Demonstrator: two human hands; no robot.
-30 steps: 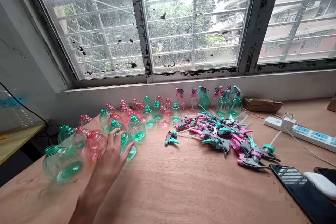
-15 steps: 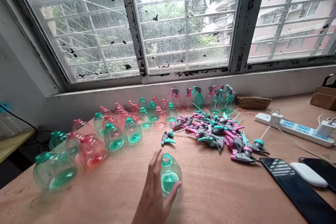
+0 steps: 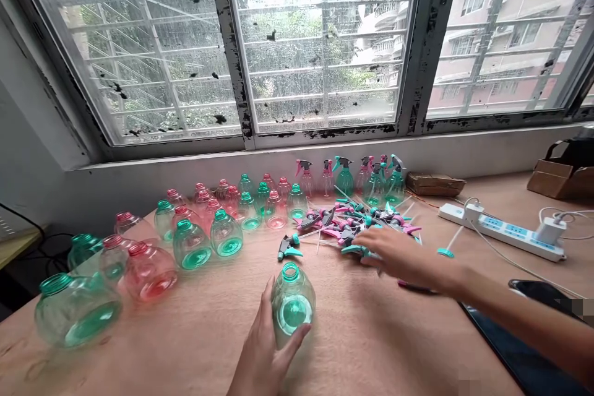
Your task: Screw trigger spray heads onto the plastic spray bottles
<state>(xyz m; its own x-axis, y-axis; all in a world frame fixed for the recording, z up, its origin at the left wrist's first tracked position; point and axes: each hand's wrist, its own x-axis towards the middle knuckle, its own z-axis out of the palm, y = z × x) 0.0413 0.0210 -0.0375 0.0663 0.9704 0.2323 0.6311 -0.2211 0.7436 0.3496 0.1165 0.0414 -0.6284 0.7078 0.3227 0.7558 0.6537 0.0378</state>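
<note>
My left hand [image 3: 271, 337] is wrapped round a clear green spray bottle [image 3: 294, 294], thumb on the near side and fingers along its left. The bottle stands on the table with its green neck uncapped. My right hand [image 3: 387, 253] reaches in from the right, fingers stretched out over the near side of a heap of pink, green and grey trigger spray heads [image 3: 331, 219]. Whether its fingertips touch one is hard to see. One separate green-and-grey spray head [image 3: 289, 246] lies just beyond the bottle, its white tube pointing right.
Several uncapped green and red bottles [image 3: 151, 275] are grouped at the left. Finished spray bottles [image 3: 344, 176] with heads on line the wall under the window. A power strip [image 3: 510, 232], a phone [image 3: 501, 352] and a brown box [image 3: 563, 170] lie on the right.
My right hand has come in from the right and now hangs over the spray heads. My left hand has closed in on the green bottle. The view has shifted slightly.
</note>
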